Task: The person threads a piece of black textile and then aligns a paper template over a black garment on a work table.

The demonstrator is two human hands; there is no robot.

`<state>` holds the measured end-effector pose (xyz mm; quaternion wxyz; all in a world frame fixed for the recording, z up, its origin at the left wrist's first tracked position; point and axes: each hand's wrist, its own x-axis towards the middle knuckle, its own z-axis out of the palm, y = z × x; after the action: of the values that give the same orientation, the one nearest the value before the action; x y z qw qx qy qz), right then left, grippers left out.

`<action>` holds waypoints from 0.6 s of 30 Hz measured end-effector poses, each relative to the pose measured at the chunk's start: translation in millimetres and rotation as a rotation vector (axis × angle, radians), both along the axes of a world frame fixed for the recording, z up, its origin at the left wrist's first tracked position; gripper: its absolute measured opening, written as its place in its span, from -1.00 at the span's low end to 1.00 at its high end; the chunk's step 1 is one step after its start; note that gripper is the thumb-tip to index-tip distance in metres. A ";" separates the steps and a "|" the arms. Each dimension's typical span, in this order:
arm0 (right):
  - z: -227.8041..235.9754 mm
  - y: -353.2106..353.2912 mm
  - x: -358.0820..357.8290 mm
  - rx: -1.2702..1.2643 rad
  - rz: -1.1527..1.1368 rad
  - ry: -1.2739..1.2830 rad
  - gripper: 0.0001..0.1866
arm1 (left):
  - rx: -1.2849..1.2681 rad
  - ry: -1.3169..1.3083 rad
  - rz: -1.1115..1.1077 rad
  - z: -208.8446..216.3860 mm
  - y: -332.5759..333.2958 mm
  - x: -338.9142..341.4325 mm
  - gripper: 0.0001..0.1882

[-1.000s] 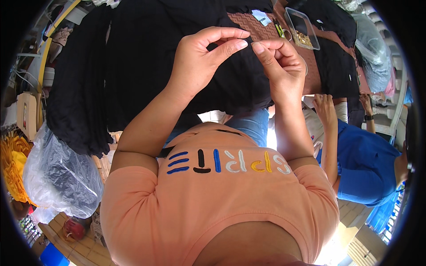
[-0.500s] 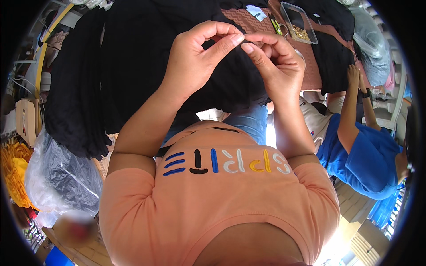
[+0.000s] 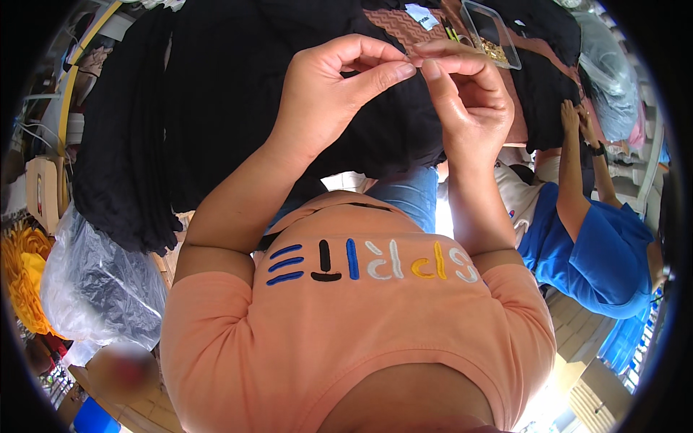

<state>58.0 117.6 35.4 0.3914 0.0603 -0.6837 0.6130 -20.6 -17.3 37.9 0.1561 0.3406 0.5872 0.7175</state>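
Both my hands are raised over a large heap of black fabric (image 3: 224, 94), fingertips meeting. My left hand (image 3: 343, 86) pinches with thumb and forefinger. Against it, my right hand (image 3: 473, 90) pinches too, its other fingers curled. Whatever lies between the fingertips is too small to make out. Just beyond the right hand stands a clear plastic box (image 3: 515, 56) with small gold-coloured pieces (image 3: 494, 50) in it. Beside the box lies a slim yellow-green tool (image 3: 450, 30), partly hidden by my fingers.
A white paper label (image 3: 421, 16) rests on patterned brown cloth (image 3: 393, 25). At right, a co-worker in a blue shirt (image 3: 595, 252) has both hands at more black fabric (image 3: 545, 108). Clear plastic bags (image 3: 94, 281) and yellow cloth (image 3: 25, 278) sit at left.
Both hands have shifted a little to the right, fingertips still together. My right hand now covers more of the slim tool. The co-worker's hands have moved slightly.
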 end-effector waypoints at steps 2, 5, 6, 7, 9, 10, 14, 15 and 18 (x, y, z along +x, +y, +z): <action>-0.4 -1.1 0.0 0.011 0.017 0.006 -0.88 | -0.020 0.017 0.015 -0.2 0.3 1.7 -0.86; -1.8 -3.2 -0.2 0.015 0.022 0.014 -0.88 | -0.031 0.015 0.056 -1.1 0.3 3.5 -0.84; -1.5 -3.9 0.2 0.013 0.021 0.012 -0.88 | -0.029 0.027 0.060 -1.1 0.2 3.8 -0.84; -1.1 -4.6 0.8 0.011 0.019 0.010 -0.88 | -0.028 0.039 0.063 -1.1 0.1 4.1 -0.84; 0.8 -6.2 3.0 0.013 0.014 -0.009 -0.88 | -0.030 0.056 0.070 -1.1 0.2 4.5 -0.83; 1.5 -6.5 3.6 0.014 0.011 -0.019 -0.88 | -0.034 0.062 0.075 -1.0 0.3 4.6 -0.83; 0.3 -6.1 3.7 0.027 0.001 -0.001 -0.88 | -0.011 0.072 0.085 -3.0 2.1 5.0 -0.83; 0.1 -6.0 3.7 0.026 -0.002 0.002 -0.88 | -0.018 0.078 0.087 -2.9 2.2 5.0 -0.83; -0.8 -5.8 3.3 0.024 -0.004 0.008 -0.87 | -0.030 0.094 0.096 -3.1 2.6 4.7 -0.83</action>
<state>61.3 111.8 34.7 0.3946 0.0657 -0.6895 0.6038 -16.0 -14.7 34.8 0.0989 0.3432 0.6202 0.6984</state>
